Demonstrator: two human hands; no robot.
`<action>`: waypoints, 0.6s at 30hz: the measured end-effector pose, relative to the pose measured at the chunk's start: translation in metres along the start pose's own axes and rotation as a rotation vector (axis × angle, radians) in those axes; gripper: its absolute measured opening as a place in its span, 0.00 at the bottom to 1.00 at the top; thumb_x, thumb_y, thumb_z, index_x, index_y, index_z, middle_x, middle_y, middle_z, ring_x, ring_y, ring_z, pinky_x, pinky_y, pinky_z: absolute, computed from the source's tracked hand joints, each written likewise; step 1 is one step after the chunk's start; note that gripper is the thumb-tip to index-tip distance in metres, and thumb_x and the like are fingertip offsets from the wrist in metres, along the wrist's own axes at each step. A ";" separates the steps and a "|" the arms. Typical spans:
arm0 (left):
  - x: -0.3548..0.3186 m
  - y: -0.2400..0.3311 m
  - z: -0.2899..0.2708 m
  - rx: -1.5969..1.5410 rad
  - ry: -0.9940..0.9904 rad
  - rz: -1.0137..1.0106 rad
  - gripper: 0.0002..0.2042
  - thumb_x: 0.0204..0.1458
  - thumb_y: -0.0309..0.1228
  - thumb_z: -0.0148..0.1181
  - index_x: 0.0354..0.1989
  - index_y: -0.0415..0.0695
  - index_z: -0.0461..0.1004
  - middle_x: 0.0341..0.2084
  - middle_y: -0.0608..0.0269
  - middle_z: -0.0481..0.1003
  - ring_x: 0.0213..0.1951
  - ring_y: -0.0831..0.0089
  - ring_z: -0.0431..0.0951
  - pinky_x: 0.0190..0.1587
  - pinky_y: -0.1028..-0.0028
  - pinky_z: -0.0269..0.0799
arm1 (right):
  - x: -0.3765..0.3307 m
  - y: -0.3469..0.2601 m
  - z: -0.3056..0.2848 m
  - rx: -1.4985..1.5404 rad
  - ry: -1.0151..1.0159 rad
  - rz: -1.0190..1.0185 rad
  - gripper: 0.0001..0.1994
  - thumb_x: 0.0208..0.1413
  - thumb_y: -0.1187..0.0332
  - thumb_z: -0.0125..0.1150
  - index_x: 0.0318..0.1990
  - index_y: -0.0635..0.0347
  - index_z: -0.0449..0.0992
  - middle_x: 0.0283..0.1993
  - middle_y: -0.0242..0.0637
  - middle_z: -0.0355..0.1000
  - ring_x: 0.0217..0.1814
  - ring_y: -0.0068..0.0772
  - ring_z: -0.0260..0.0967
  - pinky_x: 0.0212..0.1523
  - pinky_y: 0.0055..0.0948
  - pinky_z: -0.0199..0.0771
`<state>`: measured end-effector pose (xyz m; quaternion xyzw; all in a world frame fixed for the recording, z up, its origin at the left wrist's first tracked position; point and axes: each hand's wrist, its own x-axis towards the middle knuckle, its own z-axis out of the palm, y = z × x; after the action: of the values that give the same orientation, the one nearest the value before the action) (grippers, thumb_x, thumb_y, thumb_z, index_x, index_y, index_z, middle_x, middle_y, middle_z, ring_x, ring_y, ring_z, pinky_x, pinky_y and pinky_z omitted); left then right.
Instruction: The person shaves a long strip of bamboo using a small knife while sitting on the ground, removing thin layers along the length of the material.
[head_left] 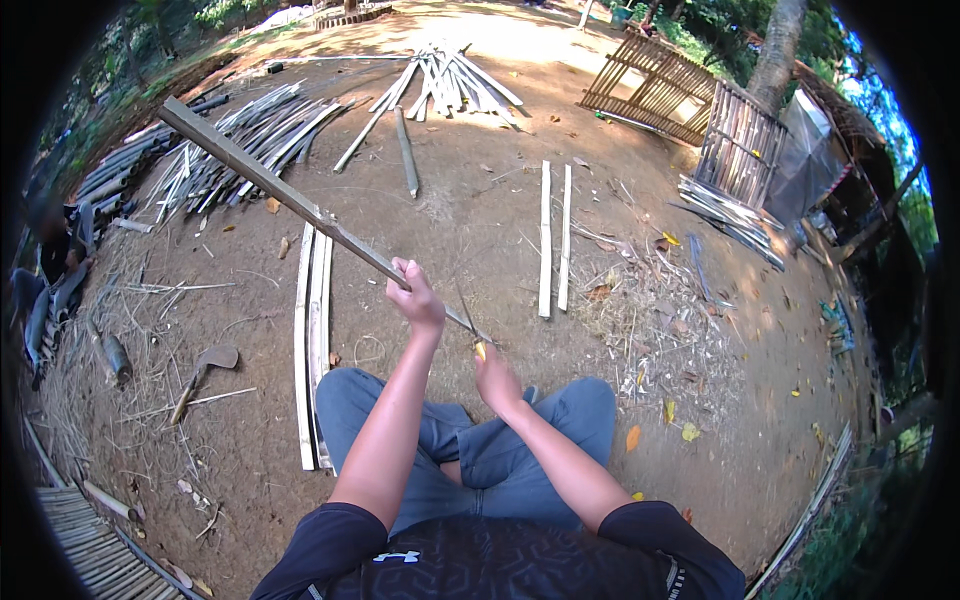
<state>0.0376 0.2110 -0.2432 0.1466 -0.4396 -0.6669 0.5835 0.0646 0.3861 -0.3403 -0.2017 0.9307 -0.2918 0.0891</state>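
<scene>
Bamboo strip [270, 180], long and flat, gripped by left hand [415, 298].

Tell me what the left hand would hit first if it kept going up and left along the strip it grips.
Probably nothing soon: the left hand would slide along the bamboo strip, above the bamboo slats on the ground. Depth is unclear.

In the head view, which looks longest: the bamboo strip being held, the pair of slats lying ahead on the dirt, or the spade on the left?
1. Held bamboo strip, though nearness to the camera may flatter it.
2. Pair of slats.
3. Spade, clearly shortest.

The left hand grips the strip.
</scene>
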 end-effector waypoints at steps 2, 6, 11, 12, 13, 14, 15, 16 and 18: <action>-0.004 0.000 0.007 -0.008 -0.018 0.011 0.13 0.60 0.28 0.47 0.23 0.50 0.55 0.14 0.78 0.53 0.15 0.88 0.50 0.16 0.80 0.45 | 0.011 0.037 0.016 -0.124 -0.120 0.106 0.18 0.65 0.59 0.49 0.54 0.63 0.64 0.41 0.60 0.75 0.41 0.65 0.75 0.41 0.60 0.73; 0.009 -0.003 -0.009 -0.062 0.001 0.016 0.13 0.60 0.28 0.47 0.23 0.50 0.55 0.14 0.78 0.54 0.14 0.88 0.50 0.16 0.80 0.44 | -0.001 -0.014 0.000 -0.031 -0.003 0.049 0.16 0.65 0.59 0.48 0.51 0.61 0.66 0.37 0.61 0.75 0.40 0.66 0.74 0.41 0.60 0.72; 0.003 0.000 -0.004 -0.007 0.012 0.011 0.13 0.60 0.28 0.47 0.23 0.48 0.56 0.14 0.77 0.55 0.15 0.87 0.53 0.18 0.78 0.46 | 0.009 0.012 0.010 -0.133 -0.091 0.093 0.16 0.65 0.60 0.48 0.52 0.61 0.64 0.36 0.61 0.75 0.39 0.66 0.74 0.40 0.60 0.72; 0.007 0.000 -0.005 -0.017 0.014 0.019 0.13 0.60 0.28 0.47 0.23 0.48 0.56 0.14 0.77 0.55 0.15 0.87 0.53 0.18 0.78 0.47 | 0.010 0.009 0.010 -0.073 -0.012 0.039 0.16 0.65 0.60 0.48 0.52 0.61 0.63 0.36 0.61 0.75 0.38 0.66 0.74 0.39 0.60 0.72; 0.011 -0.001 -0.005 -0.021 0.012 0.029 0.13 0.60 0.28 0.47 0.23 0.49 0.55 0.14 0.77 0.54 0.15 0.87 0.52 0.17 0.79 0.46 | 0.009 0.005 0.009 -0.013 0.067 -0.015 0.16 0.65 0.60 0.48 0.52 0.61 0.63 0.36 0.61 0.75 0.38 0.66 0.74 0.39 0.60 0.72; 0.009 -0.002 -0.006 -0.020 0.013 0.028 0.13 0.60 0.28 0.47 0.23 0.49 0.55 0.14 0.77 0.54 0.15 0.88 0.51 0.16 0.79 0.45 | 0.003 0.003 0.008 0.044 0.139 -0.059 0.16 0.65 0.60 0.49 0.52 0.61 0.62 0.36 0.61 0.75 0.38 0.66 0.74 0.39 0.60 0.72; 0.008 -0.002 -0.006 -0.020 0.014 0.026 0.13 0.60 0.28 0.48 0.23 0.50 0.55 0.14 0.78 0.54 0.14 0.88 0.50 0.15 0.80 0.44 | 0.003 0.006 0.012 -0.004 0.077 -0.051 0.16 0.65 0.60 0.49 0.52 0.62 0.63 0.37 0.60 0.75 0.38 0.66 0.74 0.39 0.60 0.73; 0.009 -0.003 -0.007 -0.019 0.014 0.023 0.13 0.60 0.29 0.48 0.23 0.50 0.55 0.13 0.78 0.54 0.14 0.88 0.50 0.15 0.80 0.44 | 0.005 0.009 0.015 -0.052 0.015 -0.043 0.16 0.65 0.60 0.49 0.52 0.62 0.63 0.38 0.59 0.75 0.38 0.65 0.75 0.38 0.59 0.73; 0.008 -0.002 -0.005 -0.022 0.012 0.006 0.13 0.60 0.29 0.48 0.23 0.50 0.55 0.13 0.77 0.54 0.14 0.88 0.50 0.15 0.80 0.44 | 0.006 0.018 0.016 -0.138 -0.056 -0.021 0.16 0.65 0.60 0.49 0.52 0.62 0.63 0.38 0.59 0.75 0.39 0.64 0.75 0.38 0.58 0.74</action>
<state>0.0379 0.2018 -0.2453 0.1427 -0.4291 -0.6691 0.5898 0.0583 0.3890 -0.3636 -0.2251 0.9436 -0.2222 0.0982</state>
